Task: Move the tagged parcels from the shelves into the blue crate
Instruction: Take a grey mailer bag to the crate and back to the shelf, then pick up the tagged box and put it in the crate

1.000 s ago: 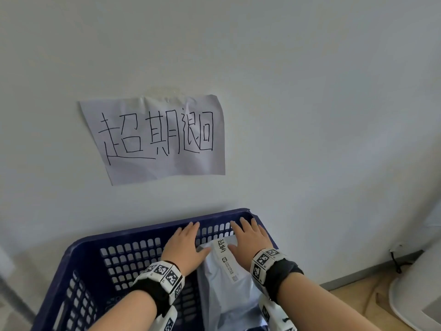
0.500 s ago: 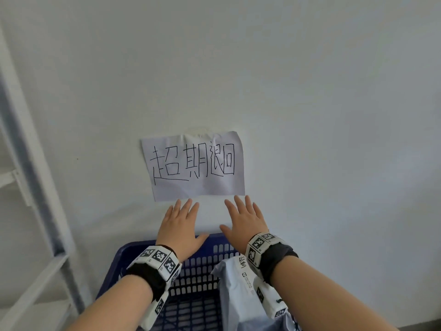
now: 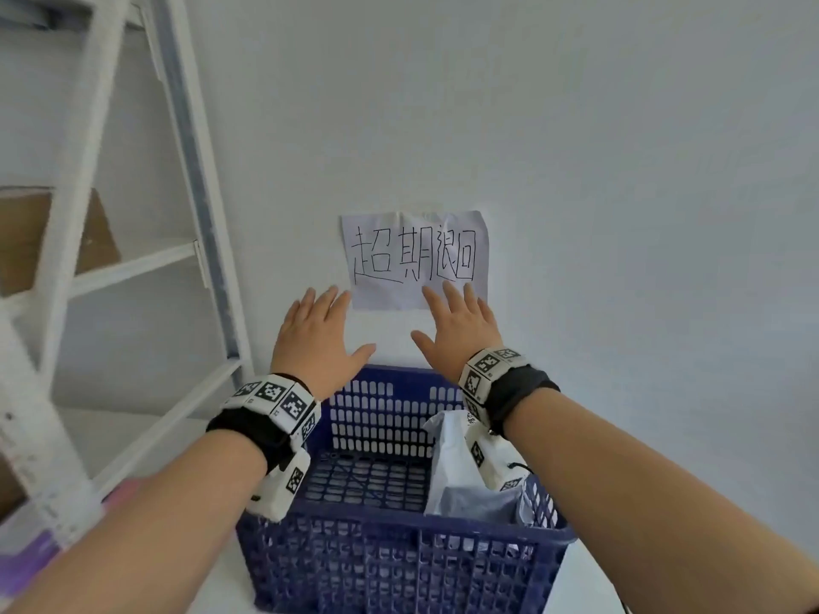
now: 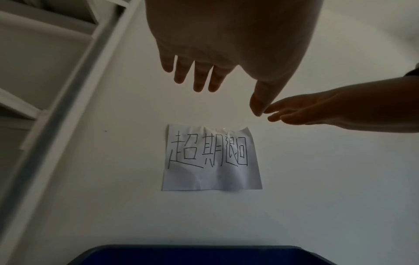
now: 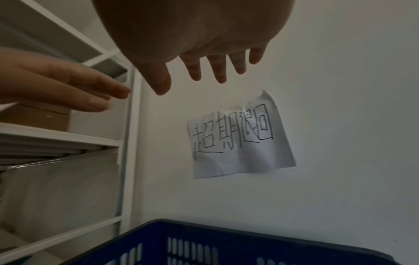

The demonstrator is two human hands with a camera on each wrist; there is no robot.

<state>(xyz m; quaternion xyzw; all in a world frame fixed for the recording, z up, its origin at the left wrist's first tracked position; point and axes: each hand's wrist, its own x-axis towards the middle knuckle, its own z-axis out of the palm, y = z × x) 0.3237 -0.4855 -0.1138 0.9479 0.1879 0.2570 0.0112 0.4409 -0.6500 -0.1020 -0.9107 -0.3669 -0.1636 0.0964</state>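
Left grip: my left hand [image 3: 315,343] hovers above the blue slotted plastic crate [image 3: 399,565], fingers spread, holding nothing.
Right grip: my right hand [image 3: 458,334] likewise, fingers spread and empty, beside the handwritten paper sign [image 3: 414,259] on the wall.
Done: one pale grey soft mailer parcel [image 3: 461,476] leans against the crate's right wall.
Left to do: I judge more fetching remains; a brown cardboard box [image 3: 26,241] sits on the white metal shelving [image 3: 133,268], tag unseen.
Room: crate's left half lies bare; shelf upright stands just beside the left hand.
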